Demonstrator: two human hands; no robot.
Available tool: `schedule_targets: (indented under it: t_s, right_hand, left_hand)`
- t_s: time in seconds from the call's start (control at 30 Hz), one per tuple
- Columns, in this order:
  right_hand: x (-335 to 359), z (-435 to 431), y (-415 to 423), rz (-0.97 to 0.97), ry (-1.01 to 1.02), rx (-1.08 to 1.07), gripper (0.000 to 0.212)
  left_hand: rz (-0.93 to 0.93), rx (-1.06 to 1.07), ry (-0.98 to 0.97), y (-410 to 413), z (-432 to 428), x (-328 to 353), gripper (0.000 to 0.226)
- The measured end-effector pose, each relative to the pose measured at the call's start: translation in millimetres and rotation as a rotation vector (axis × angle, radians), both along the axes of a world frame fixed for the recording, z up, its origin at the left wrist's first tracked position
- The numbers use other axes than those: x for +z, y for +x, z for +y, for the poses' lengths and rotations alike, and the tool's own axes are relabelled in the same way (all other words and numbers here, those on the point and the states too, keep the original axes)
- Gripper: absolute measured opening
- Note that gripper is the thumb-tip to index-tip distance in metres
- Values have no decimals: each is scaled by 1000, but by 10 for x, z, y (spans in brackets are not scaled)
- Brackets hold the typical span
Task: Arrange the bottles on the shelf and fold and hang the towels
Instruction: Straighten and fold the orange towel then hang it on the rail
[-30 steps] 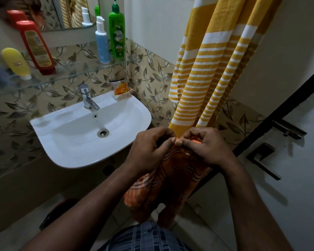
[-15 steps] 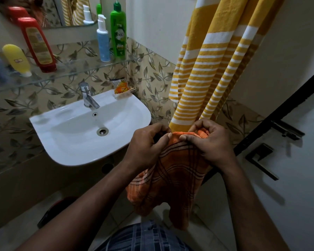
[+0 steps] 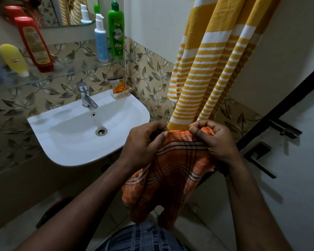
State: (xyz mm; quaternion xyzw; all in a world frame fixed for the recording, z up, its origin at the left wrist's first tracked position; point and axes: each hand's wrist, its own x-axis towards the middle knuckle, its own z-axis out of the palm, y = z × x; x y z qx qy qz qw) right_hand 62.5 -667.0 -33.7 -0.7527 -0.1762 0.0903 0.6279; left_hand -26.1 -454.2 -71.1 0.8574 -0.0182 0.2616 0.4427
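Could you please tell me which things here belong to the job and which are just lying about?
Belonging: orange towel, gripped by left hand and right hand; yellow striped towel; red bottle, yellow bottle, blue bottle, green bottle; glass shelf.
Lying about: sink, tap, soap packet, door handle.

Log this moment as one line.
orange towel: held up by top edge | left hand: pinches edge | right hand: pinches edge | yellow striped towel: hung

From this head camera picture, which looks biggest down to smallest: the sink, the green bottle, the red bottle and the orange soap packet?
1. The sink, by far the largest.
2. The red bottle and the green bottle look about alike, so I won't rank them.
3. The soap packet, the smallest.
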Motion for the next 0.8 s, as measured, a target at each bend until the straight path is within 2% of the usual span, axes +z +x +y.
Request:
schedule_targets:
  t_s: [0.13, 0.2, 0.3, 0.47, 0.7, 0.8]
  right_hand:
    - [-35, -113, 58, 58, -18, 20, 23]
    - [-32, -169, 89, -5, -127, 51, 13]
    - [-29, -209, 124, -80, -262, 100, 11]
    - [-22, -201, 121, -154, -263, 65, 9]
    - [4, -181, 104, -272, -195, 8, 21]
    - [17, -187, 102, -258, -193, 21, 19]
  left_hand:
    - [-5, 4, 6, -12, 44, 19, 3]
    - [7, -11, 29, -14, 62, 18, 3]
    - [21, -23, 48, -15, 65, -10, 4]
    - [28, -12, 47, -35, 110, -10, 7]
    - [9, -1, 29, -53, 154, 41, 4]
    - [3, 24, 7, -50, 194, 33, 4]
